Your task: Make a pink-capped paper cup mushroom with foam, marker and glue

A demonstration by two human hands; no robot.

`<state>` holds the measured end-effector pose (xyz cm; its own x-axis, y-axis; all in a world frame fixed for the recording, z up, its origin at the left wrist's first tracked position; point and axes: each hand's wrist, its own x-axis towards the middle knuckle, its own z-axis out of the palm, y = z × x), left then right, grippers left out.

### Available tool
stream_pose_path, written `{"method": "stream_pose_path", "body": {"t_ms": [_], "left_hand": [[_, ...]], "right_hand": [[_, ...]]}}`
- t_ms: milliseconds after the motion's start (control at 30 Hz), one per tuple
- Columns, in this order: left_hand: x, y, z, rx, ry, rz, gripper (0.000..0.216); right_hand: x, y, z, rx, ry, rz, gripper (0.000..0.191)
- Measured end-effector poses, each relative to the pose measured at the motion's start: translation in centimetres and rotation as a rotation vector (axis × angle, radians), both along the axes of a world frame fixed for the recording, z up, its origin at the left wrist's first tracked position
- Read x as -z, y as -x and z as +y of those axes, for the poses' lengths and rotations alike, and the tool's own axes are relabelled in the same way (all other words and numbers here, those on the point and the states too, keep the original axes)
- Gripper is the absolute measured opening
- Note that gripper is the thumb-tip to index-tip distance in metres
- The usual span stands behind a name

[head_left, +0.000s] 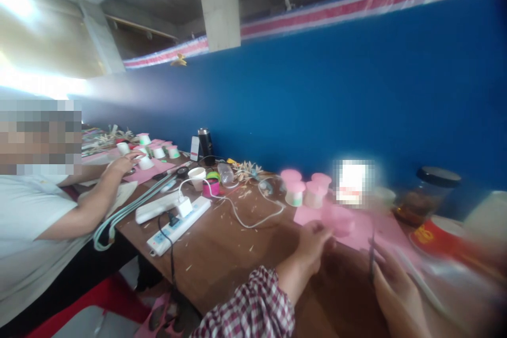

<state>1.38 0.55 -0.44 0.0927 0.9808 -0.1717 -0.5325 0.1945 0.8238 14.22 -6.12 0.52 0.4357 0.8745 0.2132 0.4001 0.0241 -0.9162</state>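
My left hand (316, 247), in a checked sleeve, reaches over the table's front half with its fingers pinched at the edge of a blurred pink paper piece (338, 222). This piece is above a larger pink sheet (362, 222). To the right, my right hand (396, 282) is closed around a thin dark tool (371, 259) standing nearly upright; blur hides its exact kind. Several white paper cups with pink round tops (295, 193) stand just behind my left hand.
A lit phone (352, 182), a dark-lidded jar (430, 195) and a red container (435, 237) line the back right. A power strip (178, 227) with cables lies left. Farther left, a co-worker's hand (129, 161) is at a cup (144, 162). A black flask (206, 147) stands behind.
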Motion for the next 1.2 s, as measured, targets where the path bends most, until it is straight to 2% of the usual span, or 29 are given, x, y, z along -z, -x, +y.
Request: {"method": "stream_pose_path", "body": {"t_ms": [100, 300, 467, 633, 867, 1033, 1200], "left_hand": [[0.1, 0.0, 0.2, -0.038, 0.029, 0.021, 0.028], [0.6, 0.0, 0.4, -0.003, 0.035, 0.006, 0.031], [0.3, 0.0, 0.4, -0.019, 0.1, -0.024, 0.032], [-0.2, 0.1, -0.1, 0.034, 0.052, -0.066, 0.033], [0.1, 0.5, 0.5, 0.004, 0.058, -0.02, 0.031], [0.1, 0.9, 1.0, -0.037, 0.01, -0.062, 0.035], [-0.2, 1.4, 1.4, -0.111, 0.046, -0.068, 0.037]], "right_hand": [[0.4, -0.2, 0.0, -0.004, -0.055, -0.033, 0.063], [1.3, -0.2, -0.1, -0.12, 0.008, -0.029, 0.057], [1.4, 0.1, 0.2, -0.167, 0.024, -0.04, 0.055], [1.8, 0.0, 0.5, -0.189, 0.076, -0.026, 0.052], [0.1, 1.1, -0.3, -0.305, 0.004, 0.275, 0.053], [-0.8, 1.6, -1.1, -0.425, 0.106, 0.485, 0.057], [-1.0, 1.6, -1.3, -0.515, 0.185, 0.531, 0.054]]}}
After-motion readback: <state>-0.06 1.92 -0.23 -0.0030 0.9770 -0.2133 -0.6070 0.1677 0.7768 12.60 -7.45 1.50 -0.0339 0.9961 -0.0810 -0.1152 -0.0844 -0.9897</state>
